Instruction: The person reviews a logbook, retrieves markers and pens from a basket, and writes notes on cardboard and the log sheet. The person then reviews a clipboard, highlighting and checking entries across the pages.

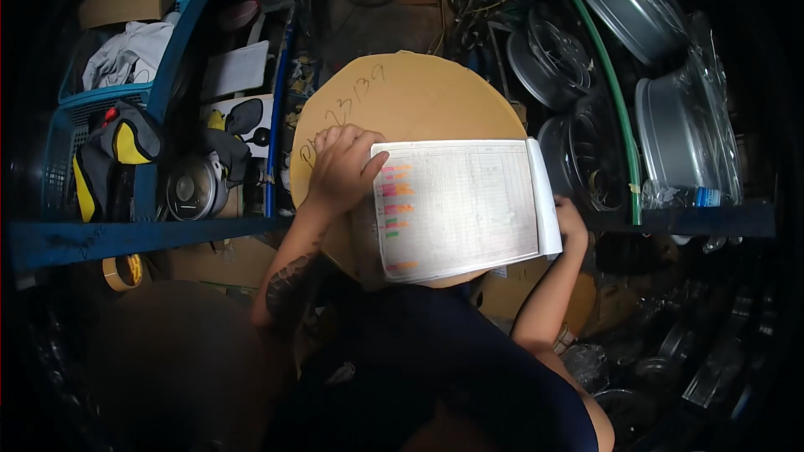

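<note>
Logbook (461, 209) is laid open over the cardboard disc (440, 100), apparently so that the colour-marked page is backed flat. Its left edge is overlapped by the thumb of the left hand (343, 169), loosely spread and unclenched, presumably for steadying. The right hand (571, 222) is partly hidden by the turned-over sheets (545, 201); its grip cannot be told. Wheel rims (682, 142) are racked at right, likely for compact storage.

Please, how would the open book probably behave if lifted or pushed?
Lifted, the book may flop, since its pages curl near the right hand. It is probably light for its size, being paper. Pushed, it may slide, as the cardboard beneath looks flat.
</note>
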The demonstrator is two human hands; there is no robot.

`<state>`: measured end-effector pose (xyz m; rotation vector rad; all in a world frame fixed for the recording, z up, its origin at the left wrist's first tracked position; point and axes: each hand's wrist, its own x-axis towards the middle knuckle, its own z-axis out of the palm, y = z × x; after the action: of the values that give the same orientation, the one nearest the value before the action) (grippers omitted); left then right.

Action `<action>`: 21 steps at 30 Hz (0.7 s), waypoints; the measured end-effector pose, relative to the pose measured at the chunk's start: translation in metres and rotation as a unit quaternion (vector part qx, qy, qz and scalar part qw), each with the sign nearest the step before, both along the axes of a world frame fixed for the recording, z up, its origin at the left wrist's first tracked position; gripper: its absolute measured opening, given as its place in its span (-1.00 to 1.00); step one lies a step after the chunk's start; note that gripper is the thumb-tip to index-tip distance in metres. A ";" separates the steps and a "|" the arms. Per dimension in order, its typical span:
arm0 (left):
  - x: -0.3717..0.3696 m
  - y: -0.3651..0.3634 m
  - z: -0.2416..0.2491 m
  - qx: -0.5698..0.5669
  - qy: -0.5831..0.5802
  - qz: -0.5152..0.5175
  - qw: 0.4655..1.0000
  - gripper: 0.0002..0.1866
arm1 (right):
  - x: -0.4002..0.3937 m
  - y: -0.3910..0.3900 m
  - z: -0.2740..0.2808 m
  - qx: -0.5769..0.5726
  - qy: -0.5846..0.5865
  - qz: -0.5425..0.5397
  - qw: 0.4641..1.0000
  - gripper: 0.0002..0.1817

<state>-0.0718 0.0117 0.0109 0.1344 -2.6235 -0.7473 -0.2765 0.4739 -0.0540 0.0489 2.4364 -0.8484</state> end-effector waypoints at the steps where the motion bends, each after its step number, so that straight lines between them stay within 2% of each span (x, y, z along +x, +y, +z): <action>1: 0.001 -0.001 0.001 0.005 0.012 0.005 1.000 -0.79 | 0.010 0.000 -0.011 -0.085 -0.019 -0.019 0.996 -0.56; 2: 0.003 0.000 0.002 0.012 0.023 0.014 1.000 -0.79 | 0.016 0.004 -0.018 -0.167 -0.040 -0.035 0.984 -0.58; 5: 0.006 0.001 0.006 0.051 0.047 0.014 0.997 -0.77 | 0.025 0.011 -0.016 -0.154 0.069 -0.006 0.986 -0.66; 6: 0.008 0.001 0.005 0.053 0.041 0.009 0.998 -0.76 | 0.029 0.007 -0.004 -0.103 0.141 -0.028 0.984 -0.67; 7: 0.009 0.000 0.004 0.054 0.035 0.003 0.998 -0.74 | 0.027 0.005 0.011 -0.003 0.180 -0.025 0.983 -0.63; 9: 0.014 -0.003 0.001 0.035 0.023 -0.017 0.999 -0.69 | 0.033 -0.010 0.053 0.086 0.269 -0.060 0.957 -0.58; 11: 0.017 -0.007 -0.011 -0.004 0.009 -0.047 0.999 -0.64 | 0.029 -0.010 0.069 0.022 0.372 -0.071 0.925 -0.53; 12: 0.018 -0.008 -0.014 0.004 0.009 -0.046 0.999 -0.65 | 0.038 -0.033 0.094 0.048 0.388 -0.082 0.917 -0.52; 15: 0.025 -0.002 -0.015 0.014 0.007 -0.036 0.999 -0.64 | 0.069 -0.086 0.131 -0.039 0.350 -0.047 0.935 -0.47; 17: 0.032 0.006 -0.009 0.000 0.004 -0.014 1.000 -0.63 | 0.096 -0.123 0.149 -0.078 0.311 0.058 0.946 -0.43; 18: 0.035 0.009 -0.007 -0.003 -0.005 -0.013 1.000 -0.62 | 0.103 -0.130 0.147 -0.054 0.285 0.091 0.953 -0.40; 19: 0.039 0.011 -0.006 -0.004 -0.014 -0.012 1.000 -0.60 | 0.107 -0.137 0.135 -0.098 0.257 0.075 0.958 -0.37; 21: 0.048 0.015 -0.006 -0.005 -0.025 0.000 1.000 -0.58 | 0.109 -0.151 0.124 -0.068 0.284 0.108 0.950 -0.35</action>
<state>-0.0243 0.0271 0.0052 0.1513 -2.6734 -0.7411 -0.1675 0.3226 0.0698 -0.5807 2.8215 -1.0329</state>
